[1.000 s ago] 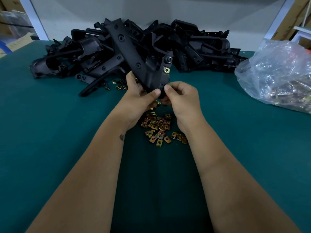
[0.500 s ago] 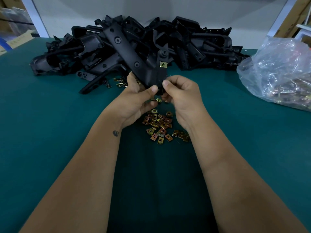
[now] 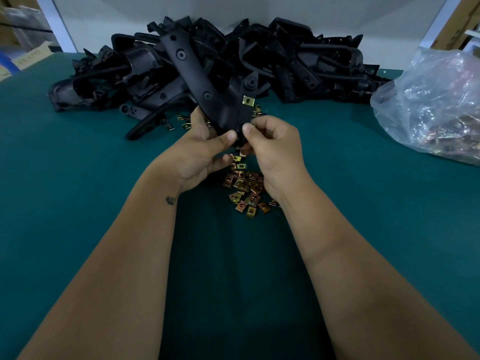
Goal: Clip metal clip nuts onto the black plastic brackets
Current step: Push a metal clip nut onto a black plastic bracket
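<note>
Over the middle of the green table [image 3: 78, 229], the left hand [image 3: 200, 154] grips a black bracket [image 3: 207, 94] upright. The right hand [image 3: 275, 149] pinches at its lower end. One clip nut [image 3: 248, 100] sits clipped on; loose clip nuts [image 3: 245, 188] lie beneath.

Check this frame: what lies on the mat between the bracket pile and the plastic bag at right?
Only bare green mat lies between the bracket pile and the plastic bag in the head view.

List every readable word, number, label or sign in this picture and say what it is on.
No text can be read.
Cardboard sheet at the far left: faint printing, too blurred to read.
Held bracket, its fitted clip nut, loose clip nuts, plastic bag: no markings visible.
</note>
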`<state>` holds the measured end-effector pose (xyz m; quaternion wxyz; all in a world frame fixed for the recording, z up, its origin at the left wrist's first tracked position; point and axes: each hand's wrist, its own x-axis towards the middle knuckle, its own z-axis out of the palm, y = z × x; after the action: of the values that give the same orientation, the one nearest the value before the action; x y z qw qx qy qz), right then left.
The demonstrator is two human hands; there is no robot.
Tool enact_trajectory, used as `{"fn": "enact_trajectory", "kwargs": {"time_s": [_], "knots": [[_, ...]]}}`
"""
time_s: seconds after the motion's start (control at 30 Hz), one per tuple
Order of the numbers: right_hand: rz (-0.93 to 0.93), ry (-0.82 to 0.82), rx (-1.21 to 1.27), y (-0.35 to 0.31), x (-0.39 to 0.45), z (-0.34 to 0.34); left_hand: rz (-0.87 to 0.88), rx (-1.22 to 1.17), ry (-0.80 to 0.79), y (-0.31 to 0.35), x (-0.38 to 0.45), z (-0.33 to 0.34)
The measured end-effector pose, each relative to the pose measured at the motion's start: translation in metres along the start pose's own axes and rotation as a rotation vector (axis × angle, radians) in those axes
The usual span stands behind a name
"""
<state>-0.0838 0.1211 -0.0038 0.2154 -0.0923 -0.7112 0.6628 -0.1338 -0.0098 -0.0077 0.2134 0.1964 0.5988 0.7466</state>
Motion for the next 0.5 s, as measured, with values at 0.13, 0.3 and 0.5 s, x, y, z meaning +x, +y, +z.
{"fn": "enact_trajectory", "kwargs": {"time_s": [0.13, 0.3, 0.5], "knots": [[0.030, 0.038, 0.082, -0.001, -0.002, 0.001, -0.010, -0.003, -0.001, 0.001, 0.001, 0.004], [0.051, 0.069, 0.139, -0.003, -0.002, 0.003, 0.011, -0.015, -0.003, 0.001, 0.001, 0.006], [0.116, -0.057, 0.291, -0.006, 0.003, -0.012, 0.068, -0.191, 0.041, 0.001, 0.003, 0.016]]}}
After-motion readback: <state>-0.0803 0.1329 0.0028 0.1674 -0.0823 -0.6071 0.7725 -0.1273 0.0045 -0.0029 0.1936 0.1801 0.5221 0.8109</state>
